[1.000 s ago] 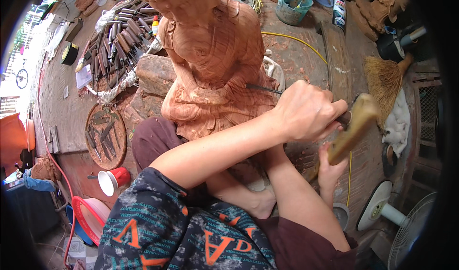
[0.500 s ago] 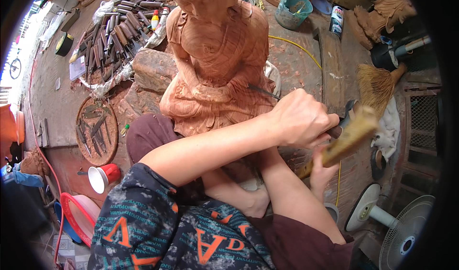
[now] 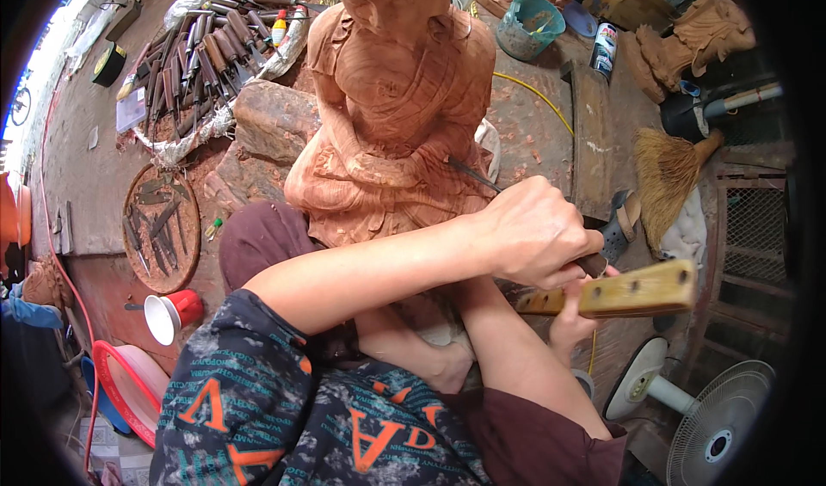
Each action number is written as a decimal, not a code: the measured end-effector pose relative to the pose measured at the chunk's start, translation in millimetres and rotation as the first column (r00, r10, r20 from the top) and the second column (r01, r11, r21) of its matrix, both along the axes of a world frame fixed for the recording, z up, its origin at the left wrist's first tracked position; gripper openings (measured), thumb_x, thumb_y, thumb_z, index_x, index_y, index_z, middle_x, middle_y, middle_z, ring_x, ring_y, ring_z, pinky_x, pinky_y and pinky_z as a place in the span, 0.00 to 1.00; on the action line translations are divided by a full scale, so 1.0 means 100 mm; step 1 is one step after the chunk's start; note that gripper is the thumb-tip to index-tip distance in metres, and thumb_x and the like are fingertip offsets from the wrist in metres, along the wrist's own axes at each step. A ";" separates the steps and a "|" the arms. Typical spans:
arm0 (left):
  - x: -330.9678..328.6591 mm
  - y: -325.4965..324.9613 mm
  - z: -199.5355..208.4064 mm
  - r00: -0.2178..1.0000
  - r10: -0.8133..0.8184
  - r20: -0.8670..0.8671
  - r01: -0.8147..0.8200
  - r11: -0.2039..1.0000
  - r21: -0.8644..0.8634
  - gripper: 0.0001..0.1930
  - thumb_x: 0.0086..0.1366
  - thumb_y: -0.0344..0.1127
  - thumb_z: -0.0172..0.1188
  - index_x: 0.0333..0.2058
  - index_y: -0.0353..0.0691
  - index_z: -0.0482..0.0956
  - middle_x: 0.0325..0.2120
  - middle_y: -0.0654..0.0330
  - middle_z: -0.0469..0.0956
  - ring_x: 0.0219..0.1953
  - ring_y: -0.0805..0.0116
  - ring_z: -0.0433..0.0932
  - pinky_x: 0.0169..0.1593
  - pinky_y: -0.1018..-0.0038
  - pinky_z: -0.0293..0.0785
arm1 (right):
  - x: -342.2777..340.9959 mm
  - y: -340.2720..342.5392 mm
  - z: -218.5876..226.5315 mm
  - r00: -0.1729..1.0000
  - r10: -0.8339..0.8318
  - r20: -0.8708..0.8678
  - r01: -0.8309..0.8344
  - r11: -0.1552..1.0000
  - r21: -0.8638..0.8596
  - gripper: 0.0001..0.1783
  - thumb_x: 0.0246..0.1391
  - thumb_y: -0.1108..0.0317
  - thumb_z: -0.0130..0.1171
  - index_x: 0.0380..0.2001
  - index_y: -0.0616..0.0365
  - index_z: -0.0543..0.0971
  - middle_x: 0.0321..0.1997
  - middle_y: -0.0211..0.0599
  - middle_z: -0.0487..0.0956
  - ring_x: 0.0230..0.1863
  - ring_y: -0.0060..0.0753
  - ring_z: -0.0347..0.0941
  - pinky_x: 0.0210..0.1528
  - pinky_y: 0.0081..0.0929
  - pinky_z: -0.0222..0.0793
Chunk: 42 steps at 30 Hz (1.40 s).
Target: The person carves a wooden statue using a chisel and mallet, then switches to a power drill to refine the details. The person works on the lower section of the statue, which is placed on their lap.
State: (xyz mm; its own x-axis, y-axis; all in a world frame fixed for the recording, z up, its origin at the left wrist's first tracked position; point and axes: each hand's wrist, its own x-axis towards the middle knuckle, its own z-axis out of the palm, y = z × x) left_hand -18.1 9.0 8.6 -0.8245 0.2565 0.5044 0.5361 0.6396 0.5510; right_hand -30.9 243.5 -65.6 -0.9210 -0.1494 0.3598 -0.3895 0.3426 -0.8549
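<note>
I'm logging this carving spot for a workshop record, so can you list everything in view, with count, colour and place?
wooden statue: one, reddish-brown, centre, on the floor
chisel: one, dark blade, against the statue's right side
wooden mallet: one, pale yellow, right of centre
carving chisels: many, dark handles, upper left on a sheet
round tray of tools: one, brown, left
wood block: one, brown, left of the statue
red funnel: one, red and white, lower left
bucket: one, teal, top
spray can: one, top right
hand broom: one, straw, right
fan: one, white, lower right
left hand: grips the chisel
right hand: holds the mallet
</note>
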 end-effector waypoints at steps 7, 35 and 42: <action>0.04 -0.03 0.04 1.000 -0.015 -0.017 0.016 0.999 0.049 0.13 0.46 0.44 0.65 0.24 0.44 0.73 0.14 0.59 0.72 0.18 0.55 0.75 0.18 0.62 0.66 | 0.03 -0.05 0.14 0.985 -0.096 0.146 0.124 0.973 -0.193 0.32 0.47 0.76 0.60 0.55 0.68 0.61 0.45 0.41 0.71 0.50 0.36 0.68 0.55 0.31 0.61; 0.18 0.03 0.01 0.962 0.041 -0.271 -0.002 0.990 0.144 0.14 0.51 0.45 0.60 0.36 0.49 0.74 0.16 0.64 0.65 0.16 0.64 0.72 0.17 0.67 0.65 | 0.14 -0.19 0.38 0.994 0.106 0.023 -0.105 0.993 -0.060 0.35 0.47 0.62 0.62 0.56 0.66 0.61 0.45 0.37 0.68 0.45 0.30 0.67 0.53 0.31 0.62; 0.11 0.05 -0.04 0.971 0.068 -0.227 -0.039 0.991 0.127 0.14 0.47 0.45 0.63 0.32 0.48 0.73 0.16 0.64 0.66 0.17 0.63 0.73 0.17 0.66 0.66 | 0.10 -0.11 0.24 0.979 0.061 -0.195 -0.027 0.985 0.169 0.31 0.47 0.71 0.61 0.55 0.67 0.63 0.49 0.41 0.68 0.49 0.36 0.67 0.54 0.34 0.62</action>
